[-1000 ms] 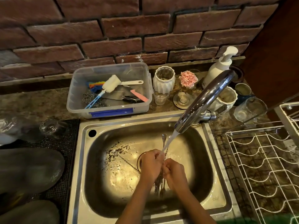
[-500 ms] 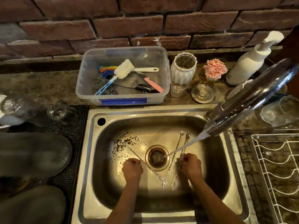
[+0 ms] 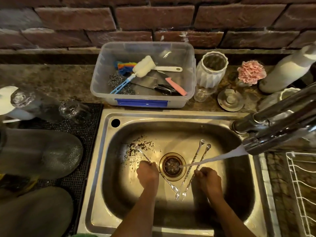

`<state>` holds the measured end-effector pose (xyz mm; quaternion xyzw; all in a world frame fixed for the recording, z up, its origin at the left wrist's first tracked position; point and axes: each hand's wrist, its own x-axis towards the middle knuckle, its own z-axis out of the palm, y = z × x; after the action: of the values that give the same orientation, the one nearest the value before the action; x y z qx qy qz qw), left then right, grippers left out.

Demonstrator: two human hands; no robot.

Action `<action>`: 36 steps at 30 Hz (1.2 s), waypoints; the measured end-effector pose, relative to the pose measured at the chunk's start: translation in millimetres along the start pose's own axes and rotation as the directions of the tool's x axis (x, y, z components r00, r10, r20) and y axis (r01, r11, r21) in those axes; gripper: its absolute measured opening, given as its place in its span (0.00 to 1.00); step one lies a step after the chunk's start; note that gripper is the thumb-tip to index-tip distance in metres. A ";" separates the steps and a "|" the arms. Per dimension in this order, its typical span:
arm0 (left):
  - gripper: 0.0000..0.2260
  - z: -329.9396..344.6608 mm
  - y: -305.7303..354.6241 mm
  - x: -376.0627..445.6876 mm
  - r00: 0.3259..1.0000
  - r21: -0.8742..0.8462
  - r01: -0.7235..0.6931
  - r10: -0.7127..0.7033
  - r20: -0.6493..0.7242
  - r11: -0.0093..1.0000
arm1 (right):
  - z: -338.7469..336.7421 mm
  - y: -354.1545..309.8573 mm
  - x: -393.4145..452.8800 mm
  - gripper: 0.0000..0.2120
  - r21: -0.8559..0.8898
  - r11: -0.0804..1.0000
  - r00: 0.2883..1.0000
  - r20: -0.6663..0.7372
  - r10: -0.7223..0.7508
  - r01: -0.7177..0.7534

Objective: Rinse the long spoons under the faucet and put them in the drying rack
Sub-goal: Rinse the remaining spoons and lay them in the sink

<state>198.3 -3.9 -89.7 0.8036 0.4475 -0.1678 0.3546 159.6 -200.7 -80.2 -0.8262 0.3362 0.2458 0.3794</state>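
Steel long spoons (image 3: 196, 170) are mid-rinse: left hand (image 3: 147, 173) grips one, right hand (image 3: 207, 181) two; next, carry them to the drying rack (image 3: 301, 185).

The scene is dim and warm-toned, with one pool of yellowish light falling on the floor of the steel sink (image 3: 172, 117) and glinting off its wet metal. Beyond that pool the brick wall (image 3: 153, 17) and the desk (image 3: 51, 81) sink into murk. The faucet (image 3: 280, 125), close to the lens, is smeared and out of focus, with bright streaks of glare. Wide-angle bending curves straight lines near the edges, and the glassware (image 3: 34, 105) at left is soft and blurred.
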 end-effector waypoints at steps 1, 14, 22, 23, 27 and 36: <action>0.07 0.1 0.0 0.4 1.000 0.007 0.006 -0.006 0.005 1.000 | -2.2 -1.4 -0.7 0.06 -0.006 1.000 1.000 0.000 -0.005 0.005; 0.01 -42.2 44.8 -55.8 0.990 -0.494 0.070 0.000 0.141 0.867 | -37.2 -32.5 -100.3 0.10 0.395 0.897 0.761 0.639 -0.114 -0.197; 0.06 -35.8 66.7 -155.5 0.931 -0.638 0.106 0.150 0.334 0.763 | -47.7 -36.8 -124.6 0.08 0.955 0.263 0.988 0.152 -0.042 -0.136; 0.06 -35.2 68.3 -164.4 0.923 -0.642 0.120 0.154 0.354 0.757 | -53.0 -38.2 -125.4 0.09 0.969 0.219 0.991 0.127 -0.042 -0.115; 0.05 -36.7 67.9 -192.5 0.890 -0.647 0.141 0.191 0.415 0.749 | -65.1 -43.0 -131.3 0.08 0.968 0.246 0.994 0.077 -0.083 -0.054; 0.03 -50.3 83.7 -201.8 0.886 -0.809 0.219 0.236 0.399 0.546 | -99.7 -47.8 -141.5 0.08 0.999 -0.043 0.999 0.028 -0.039 -0.030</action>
<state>156.5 -117.9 98.8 0.4731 0.3702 -0.1187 0.7906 117.6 -204.2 94.4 -0.2924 0.3983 -0.0545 0.8677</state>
